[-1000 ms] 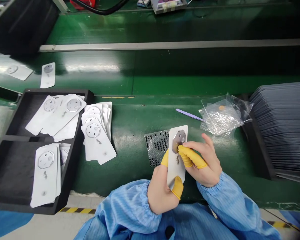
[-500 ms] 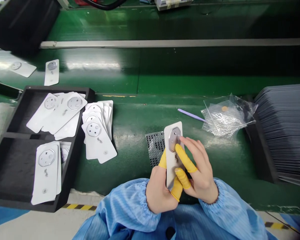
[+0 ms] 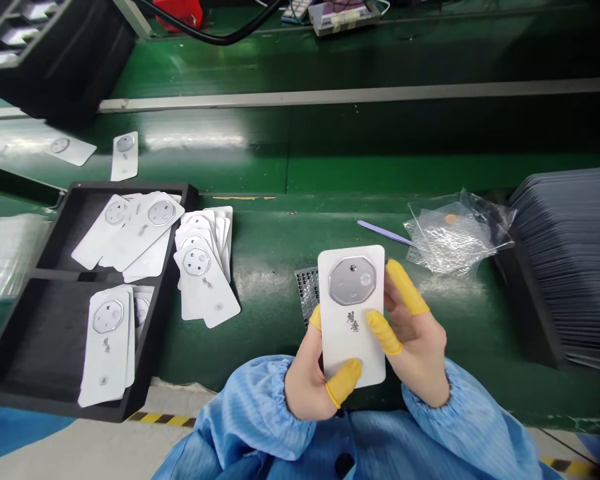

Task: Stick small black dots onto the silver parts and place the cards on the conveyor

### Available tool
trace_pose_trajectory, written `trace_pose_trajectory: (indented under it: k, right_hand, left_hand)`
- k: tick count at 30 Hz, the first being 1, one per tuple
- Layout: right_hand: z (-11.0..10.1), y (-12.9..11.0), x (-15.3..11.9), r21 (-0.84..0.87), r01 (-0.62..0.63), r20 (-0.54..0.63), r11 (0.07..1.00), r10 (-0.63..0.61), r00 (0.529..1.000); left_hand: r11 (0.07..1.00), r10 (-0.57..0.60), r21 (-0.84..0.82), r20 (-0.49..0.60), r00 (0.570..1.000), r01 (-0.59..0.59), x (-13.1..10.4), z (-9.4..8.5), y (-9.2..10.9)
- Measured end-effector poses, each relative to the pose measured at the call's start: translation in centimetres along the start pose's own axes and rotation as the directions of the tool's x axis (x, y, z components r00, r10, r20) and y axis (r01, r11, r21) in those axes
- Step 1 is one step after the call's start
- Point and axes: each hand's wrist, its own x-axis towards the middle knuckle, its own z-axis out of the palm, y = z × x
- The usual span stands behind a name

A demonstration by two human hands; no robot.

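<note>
A white phone back panel [image 3: 343, 337], with a silver octagonal camera plate and small dark lettering, stands tilted in front of my chest. My left hand [image 3: 307, 383] grips its lower left side, thumb across the front. At the right edge my right hand [image 3: 420, 350] pinches the panel, thumb on the face and the other fingers partly hidden behind. Yellow finger cots cover several of my fingertips. Behind the panel, partly covered by it, lies a clear sheet with small black dots [image 3: 307, 291]. A fanned pile of similar panels [image 3: 207, 287] rests on the green bench to the left.
A black two-part tray [image 3: 35, 340] at left holds more panels. Lavender tweezers [image 3: 384, 231] lie near a crumpled clear plastic bag [image 3: 447, 243]. A tall row of thin grey sheets [image 3: 570, 260] stands at right. Two loose panels lie farther back, including one upright-facing panel [image 3: 125, 160].
The panel has turned to face me more squarely. My right fingers have left the camera plate and moved to the panel's right edge. The view has shifted slightly.
</note>
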Motion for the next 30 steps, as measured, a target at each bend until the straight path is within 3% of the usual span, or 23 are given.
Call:
trace_pose_trajectory:
  k: [3,5,8,15,18,21,25,30]
  right_hand:
    - [0.9,-0.4,0.0,0.165,-0.143,0.002,0.976,0.145,0.989]
    - [1.4,-1.0,0.1,0.227,-0.218,0.005,0.949,0.223,0.975]
    - [2.0,-1.9,0.2,0.301,-0.303,0.009,0.904,0.315,0.949]
    - [2.5,-2.3,0.3,0.415,-0.32,0.039,0.852,0.335,0.941]
    - [2.0,-2.1,0.6,0.47,-0.312,0.074,0.826,0.315,0.946]
    - [1.3,-1.9,0.9,0.501,-0.386,0.186,0.775,0.339,0.922]
    - [0.8,-2.1,1.5,0.515,-0.46,0.308,0.723,0.345,0.887]
    - [0.9,-2.8,1.8,0.485,-0.362,0.339,0.796,0.21,0.917]
  left_hand:
    - [0.983,0.162,0.078,0.017,0.987,-0.163,1.3,-1.0,0.6]
    - [0.936,0.299,0.182,0.037,0.953,-0.301,2.3,-1.7,1.1]
    - [0.877,0.397,0.276,0.041,0.917,-0.392,3.1,-2.2,1.6]
    - [0.948,0.3,0.144,-0.097,0.949,-0.285,2.2,-2.6,1.8]
    - [0.945,0.32,0.117,-0.162,0.933,-0.304,1.9,-3.6,2.0]
    - [0.941,0.337,0.114,-0.207,0.918,-0.32,1.8,-4.3,2.3]
    - [0.949,0.315,0.094,-0.21,0.926,-0.302,1.7,-4.1,2.5]
    - [0.959,0.282,0.089,-0.156,0.947,-0.27,1.2,-2.6,3.0]
